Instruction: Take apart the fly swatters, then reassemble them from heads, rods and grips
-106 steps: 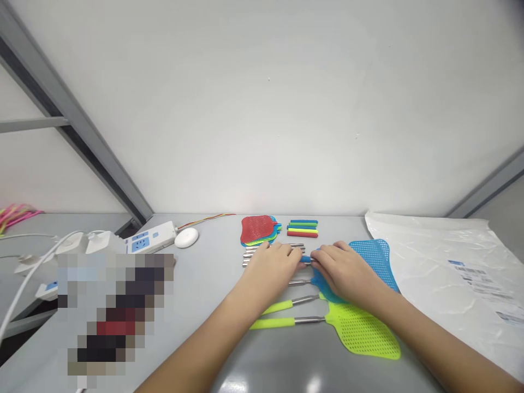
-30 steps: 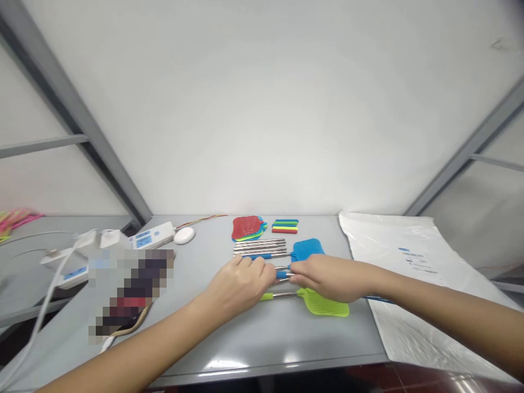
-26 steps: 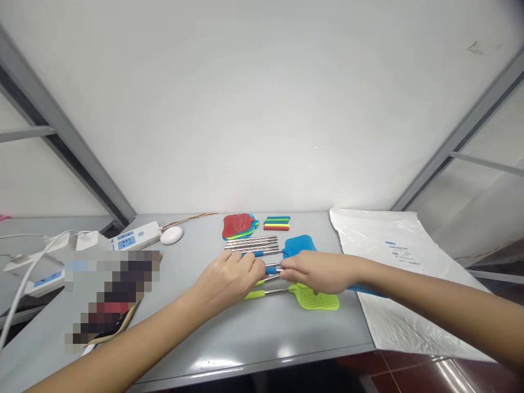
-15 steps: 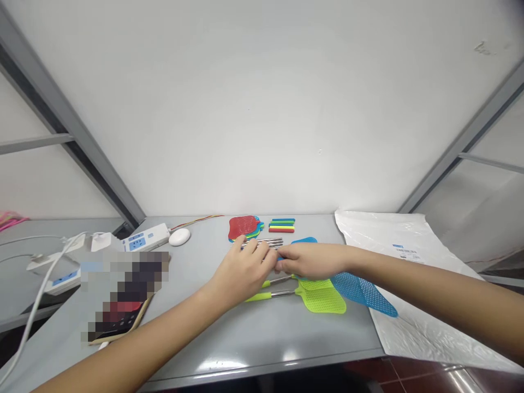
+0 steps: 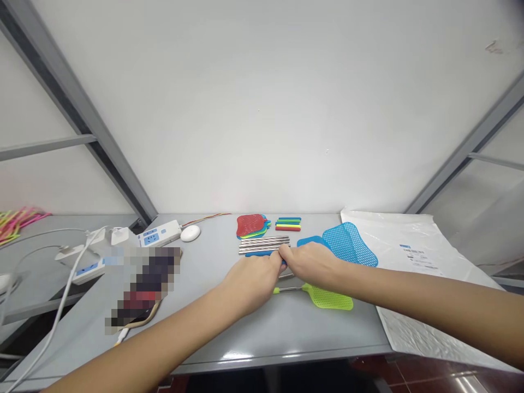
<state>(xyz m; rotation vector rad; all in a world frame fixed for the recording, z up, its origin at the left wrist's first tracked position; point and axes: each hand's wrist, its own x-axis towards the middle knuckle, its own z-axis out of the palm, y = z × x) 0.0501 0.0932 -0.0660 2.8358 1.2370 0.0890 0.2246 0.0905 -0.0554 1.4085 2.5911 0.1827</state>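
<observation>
In front of me my left hand (image 5: pixel 260 278) is closed around the blue handle of a fly swatter, a bit of blue showing between my hands. My right hand (image 5: pixel 313 263) is closed beside it on the same swatter, its fingers hiding the rod. A perforated blue swatter head (image 5: pixel 350 244) sticks out past my right hand, tilted up. Below my hands lies a lime-green fly swatter (image 5: pixel 329 298), its handle partly covered by my left hand. Another blue handle (image 5: pixel 257 253) lies just behind my left hand, and a second blue head (image 5: pixel 310 240) rests behind my right.
At the back are metal rods (image 5: pixel 264 244), stacked swatter heads (image 5: pixel 250 225) and coloured handle tubes (image 5: pixel 288 224). Leftward sit a white round case (image 5: pixel 190 233), power strip (image 5: pixel 159 233) and a phone (image 5: pixel 143 314) with a cable. A white plastic bag (image 5: pixel 409 305) covers the right side.
The held blue swatter's head has swung up and back, away from the table's front edge. My left fingers have curled tighter, and the view has shifted slightly left.
</observation>
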